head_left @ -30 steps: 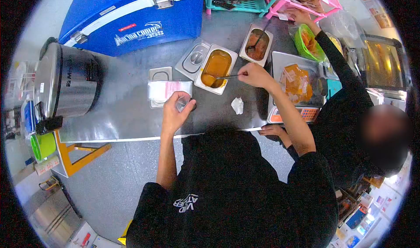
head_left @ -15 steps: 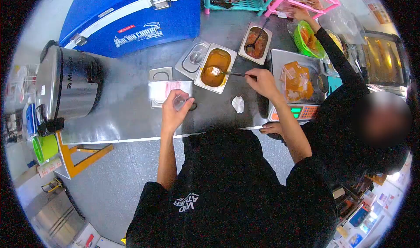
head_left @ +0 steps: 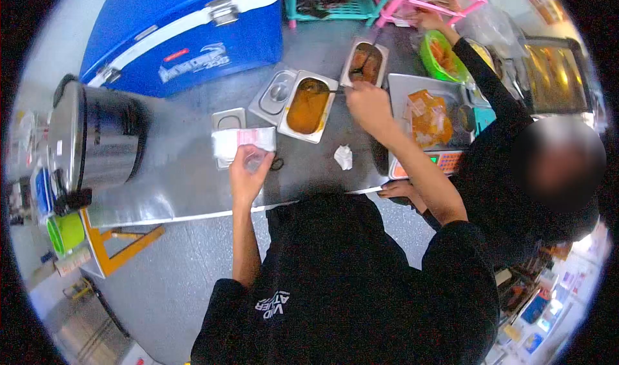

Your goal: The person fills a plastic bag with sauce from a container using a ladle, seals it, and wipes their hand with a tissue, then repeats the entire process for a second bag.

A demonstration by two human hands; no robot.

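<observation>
My right hand [head_left: 371, 107] is closed round the dark handle of a spoon [head_left: 331, 92]. The spoon's bowl is down in the orange-brown sauce [head_left: 306, 112], at the far end of a steel pan [head_left: 314, 137]. In my left hand [head_left: 245, 178] is a small clear plastic cup [head_left: 256, 160], held between thumb and fingers just above the table. Beyond that hand, white plastic packaging with a pink band [head_left: 225, 144] lies over a steel lid [head_left: 230, 118]. A black ring [head_left: 278, 164] is close beside my left fingers.
A second pan [head_left: 365, 58] holds reddish food and a dark utensil. To the right stands a scale [head_left: 429, 163] with a bag of orange food [head_left: 427, 117]. A co-worker's arm [head_left: 493, 75] reaches past a green basket [head_left: 445, 57]. Crumpled tissue [head_left: 343, 157] lies nearby; a blue cooler [head_left: 187, 36] stands behind.
My right hand has moved up and away from me, and the spoon's bowl has shifted to the far end of the sauce pan. The left hand still holds the cup. The whole view has shifted slightly.
</observation>
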